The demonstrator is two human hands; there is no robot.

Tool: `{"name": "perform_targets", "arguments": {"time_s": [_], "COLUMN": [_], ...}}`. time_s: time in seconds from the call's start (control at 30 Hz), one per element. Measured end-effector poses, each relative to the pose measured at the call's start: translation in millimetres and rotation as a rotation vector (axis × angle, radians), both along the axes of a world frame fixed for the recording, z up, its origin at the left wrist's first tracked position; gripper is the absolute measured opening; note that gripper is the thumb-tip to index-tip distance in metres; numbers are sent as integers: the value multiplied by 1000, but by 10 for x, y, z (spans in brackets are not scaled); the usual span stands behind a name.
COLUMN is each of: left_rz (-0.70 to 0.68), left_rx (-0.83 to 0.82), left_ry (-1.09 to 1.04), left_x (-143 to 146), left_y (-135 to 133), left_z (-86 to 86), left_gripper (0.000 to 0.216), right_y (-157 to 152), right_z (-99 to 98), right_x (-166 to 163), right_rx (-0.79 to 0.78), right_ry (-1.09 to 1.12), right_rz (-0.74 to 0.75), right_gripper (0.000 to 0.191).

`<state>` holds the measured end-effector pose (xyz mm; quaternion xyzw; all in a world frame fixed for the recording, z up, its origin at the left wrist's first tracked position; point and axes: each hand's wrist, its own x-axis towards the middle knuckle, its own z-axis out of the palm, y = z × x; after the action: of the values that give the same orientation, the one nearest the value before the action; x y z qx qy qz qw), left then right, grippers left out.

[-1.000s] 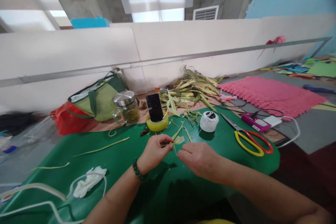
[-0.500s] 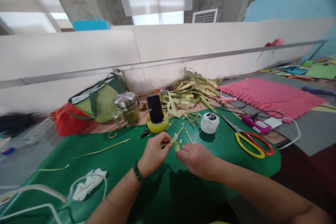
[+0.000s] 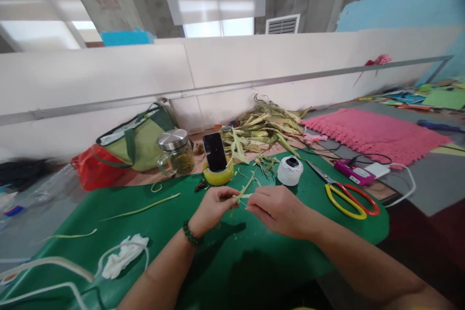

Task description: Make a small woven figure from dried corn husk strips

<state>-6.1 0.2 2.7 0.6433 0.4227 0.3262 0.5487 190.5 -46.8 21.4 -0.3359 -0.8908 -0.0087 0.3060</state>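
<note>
The person is holding a thin husk strip (image 3: 242, 195) just above the green mat (image 3: 163, 223) that is covering the worktop, and the two hands are almost meeting at its middle. The left hand (image 3: 212, 208) is pinching one end between thumb and fingertips, its grip closed on the strip. The right hand (image 3: 278, 209) is pinching the other end in the same way, so the strip is lying taut and level between them, probably so the fingers can work it without it curling. A white spool of thread (image 3: 289, 170) and the scissors (image 3: 347, 196) are lying just beyond and to the right of the right hand, seemingly kept within easy reach. A phone (image 3: 214, 151) is standing upright in a yellow ring (image 3: 218, 177), apparently propped there so its screen is facing the person. Behind it a heap of corn husks (image 3: 261, 128) is lying against the wall, near a glass jar (image 3: 176, 152). A long loose strip (image 3: 143, 207) is lying on the mat to the left, well apart from the hands.
</note>
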Motion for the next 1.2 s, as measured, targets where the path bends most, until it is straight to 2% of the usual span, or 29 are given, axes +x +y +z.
{"name": "perform_targets", "arguments": {"time_s": [0.1,0.2,0.27,0.37,0.47,0.57,0.8,1.03,1.1,1.2], "left_rz": [83,44,-4,-29,-138,-249,-157,-97,-90,-95], "left_rx": [-154,-302,-398,-465,-472,-499,-460,-434,-416,-398], "left_ry": [-164,-236,-287,-455,-538,-516,-479,-419,-397,-359], "left_x": [-55,-71,-61,-31,13,53,42,-12,-14,11], "left_y": [61,60,34,-32,-117,-192,-221,-214,-205,-190], "left_z": [11,34,49,67,74,80,145,211,214,184], "left_gripper": [41,44,40,38,36,35,32,32,32,31], "right_y": [-104,-116,-91,-19,89,201,270,206,200,194], "right_z": [-38,-106,-167,-295,-446,-550,-588,-607,-603,-548], "right_x": [86,194,236,215,123,48,95,156,159,139], "right_rx": [-113,-218,-296,-468,-642,-724,-697,-752,-800,-991], "right_ry": [1,74,154,326,489,536,549,629,727,1077], "right_rz": [-124,-269,-268,-189,-125,-76,-104,-108,-121,-18], "right_gripper": [20,24,24,27,31,33,32,32,30,29]}}
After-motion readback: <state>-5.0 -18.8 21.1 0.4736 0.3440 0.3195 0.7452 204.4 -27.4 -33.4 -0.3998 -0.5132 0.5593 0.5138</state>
